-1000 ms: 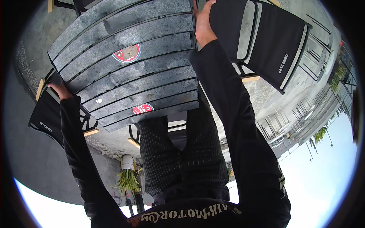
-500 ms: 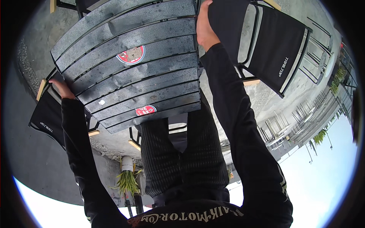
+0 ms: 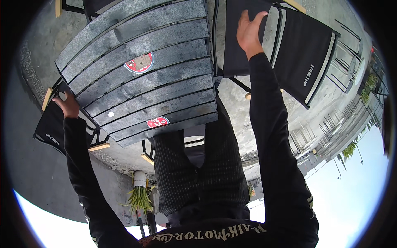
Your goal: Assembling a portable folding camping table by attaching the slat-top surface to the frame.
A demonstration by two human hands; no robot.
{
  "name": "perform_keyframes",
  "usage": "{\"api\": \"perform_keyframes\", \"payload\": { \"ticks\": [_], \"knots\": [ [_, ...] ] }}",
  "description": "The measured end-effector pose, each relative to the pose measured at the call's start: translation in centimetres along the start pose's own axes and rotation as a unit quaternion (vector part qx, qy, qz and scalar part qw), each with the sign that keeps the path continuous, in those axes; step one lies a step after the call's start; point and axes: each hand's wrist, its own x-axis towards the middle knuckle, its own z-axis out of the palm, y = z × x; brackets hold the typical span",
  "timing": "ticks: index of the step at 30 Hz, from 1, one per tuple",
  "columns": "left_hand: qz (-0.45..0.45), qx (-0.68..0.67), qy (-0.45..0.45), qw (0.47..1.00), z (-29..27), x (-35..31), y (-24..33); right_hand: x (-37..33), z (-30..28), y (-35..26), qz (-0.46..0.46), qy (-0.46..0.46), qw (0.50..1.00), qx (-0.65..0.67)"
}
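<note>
The slatted table (image 3: 140,89) occupies the upper left and centre of the frame, its right edge running down the middle, its near edge close to the wearer's striped trousers (image 3: 198,177). Bare concrete floor (image 3: 233,109) lies open between that right edge and the right forearm.

The right hand (image 3: 250,34), upper centre-right, is well apart from the table edge, fingers and thumb spread, with nothing in its grasp. The left hand (image 3: 68,106), at the table's left edge, has its thumb parted from the fingers; the fingers are in shadow, and contact with the edge cannot be determined.

The tabletop consists of long dark grey slats with narrow gaps, surface pebbled, scuffed and shallowly dented. Two red stickers are affixed: a round, worn one (image 3: 139,63) near the middle and a second (image 3: 158,122) near the lower edge. A small white mark (image 3: 110,114) shows at lower left.

A black fabric armchair (image 3: 304,53) with pale wooden armrests stands close along the table's right side; its seat lies beneath the right hand in view. Another black chair (image 3: 51,128) stands at the left edge, beside the left hand; a third (image 3: 97,5) is partly visible at upper left. A white pot (image 3: 139,179) with a long-leaved plant (image 3: 140,200) is at lower left.
</note>
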Motion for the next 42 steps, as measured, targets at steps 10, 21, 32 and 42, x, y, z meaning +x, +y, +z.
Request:
{"api": "perform_keyframes", "payload": {
  "ticks": [10, 21, 32, 42],
  "knots": [
    [0.148, 0.368, 0.673, 0.624, 3.2, 7.5, -7.5, -2.9, 6.5, 2.2, 0.059, -0.07, 0.984, 0.151],
    [0.106, 0.434, 0.624, 0.64, 3.9, 2.1, -2.1, -3.7, 3.0, 2.3, 0.012, -0.049, 0.998, 0.029],
    [-0.004, 0.652, 0.586, 0.481, 3.1, 5.6, -5.6, -3.9, 6.1, 3.3, -0.036, -0.017, 0.997, 0.065],
    [0.037, 0.681, 0.603, 0.413, 3.0, 5.4, -4.6, -0.7, 3.7, -1.8, -0.141, -0.097, 0.93, 0.326]
  ]
}}
